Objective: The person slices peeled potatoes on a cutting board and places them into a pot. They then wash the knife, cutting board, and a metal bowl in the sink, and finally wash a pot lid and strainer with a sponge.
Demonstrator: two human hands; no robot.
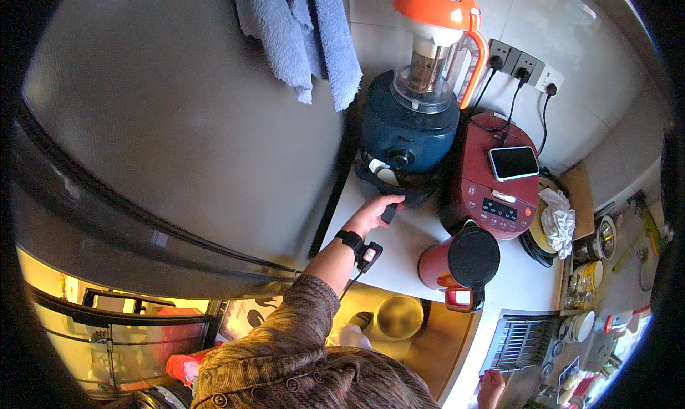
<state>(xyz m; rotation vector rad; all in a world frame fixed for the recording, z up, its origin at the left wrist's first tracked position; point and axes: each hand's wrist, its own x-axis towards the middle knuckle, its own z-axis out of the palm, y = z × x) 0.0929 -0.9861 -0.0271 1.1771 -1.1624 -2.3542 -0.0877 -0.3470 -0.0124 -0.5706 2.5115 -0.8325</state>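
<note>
My left hand is closed round the black handle at the front of a dark blue air fryer. Just above the fingers, pale shapes show at the dark lower front of the fryer; I cannot make out what they are. A clear jug-type juicer with an orange lid and handle stands on top of the fryer. Low in the picture, well apart from the fryer, my right hand is partly cut off by the edge. Its fingers look curled, and anything in them is hidden.
A red rice cooker bears a phone. Before it stands a red electric kettle with a black lid. A grey fridge rises at left, a blue towel hanging above. A dark dish rack sits lower right.
</note>
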